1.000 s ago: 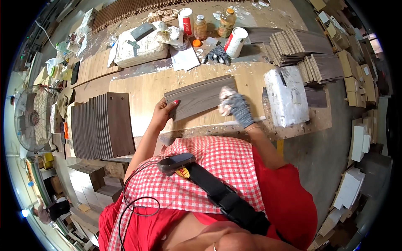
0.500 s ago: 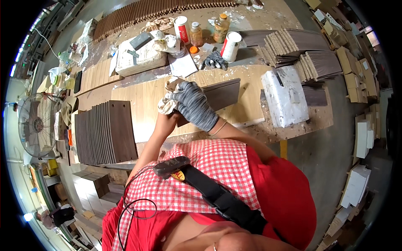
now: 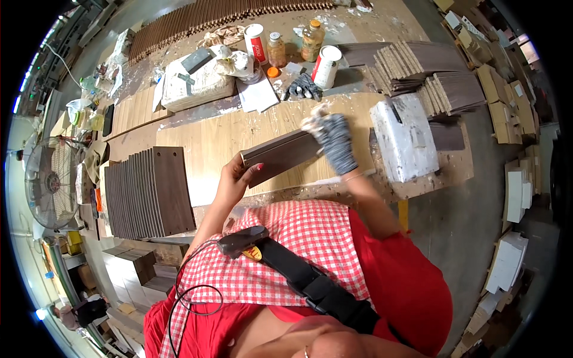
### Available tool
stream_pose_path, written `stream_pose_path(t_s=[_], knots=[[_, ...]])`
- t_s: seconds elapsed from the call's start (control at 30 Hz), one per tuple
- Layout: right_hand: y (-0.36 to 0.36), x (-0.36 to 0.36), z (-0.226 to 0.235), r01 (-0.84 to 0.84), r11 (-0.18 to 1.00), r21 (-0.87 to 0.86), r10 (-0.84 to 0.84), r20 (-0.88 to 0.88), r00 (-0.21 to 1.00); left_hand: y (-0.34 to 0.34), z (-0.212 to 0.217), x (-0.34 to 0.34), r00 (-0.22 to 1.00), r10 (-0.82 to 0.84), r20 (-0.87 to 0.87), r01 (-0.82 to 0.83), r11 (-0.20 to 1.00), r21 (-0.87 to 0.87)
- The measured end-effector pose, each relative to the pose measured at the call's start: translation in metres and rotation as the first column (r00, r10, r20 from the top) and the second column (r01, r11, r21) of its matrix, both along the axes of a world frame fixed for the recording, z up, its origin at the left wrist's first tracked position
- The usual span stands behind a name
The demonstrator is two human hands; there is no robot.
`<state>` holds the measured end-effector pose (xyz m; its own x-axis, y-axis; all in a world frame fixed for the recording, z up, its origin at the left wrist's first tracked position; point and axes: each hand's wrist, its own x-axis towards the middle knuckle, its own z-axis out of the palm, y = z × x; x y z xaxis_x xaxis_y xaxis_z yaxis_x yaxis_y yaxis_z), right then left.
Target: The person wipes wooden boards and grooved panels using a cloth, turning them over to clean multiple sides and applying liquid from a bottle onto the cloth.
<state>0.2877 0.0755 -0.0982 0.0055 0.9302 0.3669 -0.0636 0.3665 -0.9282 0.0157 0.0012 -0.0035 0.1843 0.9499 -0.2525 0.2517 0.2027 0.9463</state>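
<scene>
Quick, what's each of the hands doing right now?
Left hand: closed, gripping one end of the dark brown board.
Gloved right hand: closed, holding a crumpled pale cloth by the board's other end.

To your left, a wire-caged fan (image 3: 52, 182) stands near the counter (image 3: 385, 24). Across from you are two red-and-white cans (image 3: 326, 67) and two glass jars (image 3: 312, 43), with a loose orange lid (image 3: 273, 72) just before the jars. A crumpled grey glove (image 3: 302, 88) lies beside the nearer can, white paper (image 3: 258, 96) to its left. Cardboard boxes (image 3: 499, 113) stand stacked to your right.
</scene>
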Motion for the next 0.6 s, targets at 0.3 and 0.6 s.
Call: stream_pose_path(t_s=[0.3, 0.6], knots=[[0.02, 0.094, 0.034, 0.295, 0.951, -0.092, -0.249, 0.335, 0.908, 0.007, 0.022, 0.009, 0.997, -0.067, 0.024, 0.065, 0.994, 0.093], [-0.031, -0.102, 0.116, -0.082, 0.905, 0.418, -0.227, 0.636, 0.738, 0.008, 0.028, 0.011, 0.996, -0.092, -0.006, 0.091, 0.978, 0.185]])
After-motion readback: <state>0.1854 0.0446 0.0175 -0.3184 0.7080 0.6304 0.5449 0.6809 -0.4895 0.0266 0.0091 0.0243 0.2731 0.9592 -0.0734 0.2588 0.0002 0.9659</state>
